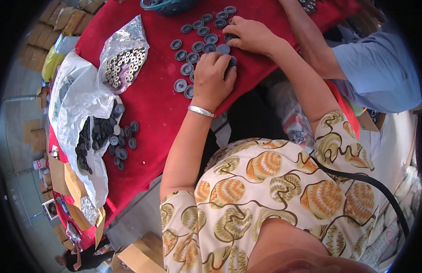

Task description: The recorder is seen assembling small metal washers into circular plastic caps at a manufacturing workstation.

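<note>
Now | left hand [212, 77] curled over grey caps [193, 57] | right hand [249, 35] seemingly pinching one | red table [152, 104]

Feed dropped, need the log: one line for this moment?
left hand: on grey caps | right hand: on caps | red table | clear bag of rings

I sit in a small assembly workshop. My desk [152, 109] wears a red cloth strewn with rows of grey round caps [197, 34], a clear bag of metal rings [124, 59] far left, and a white bag spilling dark caps [90, 136]. Cardboard boxes [61, 20] pile up at the far left, and a co-worker's blue sleeve [379, 73] shows on my right.
</note>
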Demonstrator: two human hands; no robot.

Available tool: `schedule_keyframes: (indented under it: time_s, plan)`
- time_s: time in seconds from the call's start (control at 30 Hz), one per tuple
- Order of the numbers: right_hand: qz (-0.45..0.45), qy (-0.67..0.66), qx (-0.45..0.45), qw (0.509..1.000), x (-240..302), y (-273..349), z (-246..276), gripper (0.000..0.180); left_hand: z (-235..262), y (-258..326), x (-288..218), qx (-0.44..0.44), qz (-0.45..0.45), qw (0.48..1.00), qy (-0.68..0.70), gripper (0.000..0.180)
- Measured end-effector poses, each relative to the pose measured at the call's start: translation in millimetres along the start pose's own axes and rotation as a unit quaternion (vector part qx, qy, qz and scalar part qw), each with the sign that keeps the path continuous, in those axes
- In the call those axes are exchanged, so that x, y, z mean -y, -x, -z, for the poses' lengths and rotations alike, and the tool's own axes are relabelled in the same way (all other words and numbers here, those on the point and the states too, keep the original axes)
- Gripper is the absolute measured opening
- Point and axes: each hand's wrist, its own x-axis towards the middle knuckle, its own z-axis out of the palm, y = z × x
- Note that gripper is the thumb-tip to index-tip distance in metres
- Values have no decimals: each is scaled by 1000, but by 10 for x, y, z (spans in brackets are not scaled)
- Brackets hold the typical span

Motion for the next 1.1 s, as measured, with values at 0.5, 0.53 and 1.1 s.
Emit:
schedule_keyframes:
  time_s: [0.5, 0.53, 1.1]
  plan:
    - [201, -57, -434, 876, -337, -1677, 483, 26, -53, -66, -147, 6, 59, 997, 40, 21]
    - [198, -50, -435, 877, -528, -1550, 434, 26, -76, -92, -158, 8, 54, 997, 46, 21]
    - [98, -94, 31, 990, -137, -465, 38, 24, -29, -11, -37, 22, 32, 999, 14, 20]
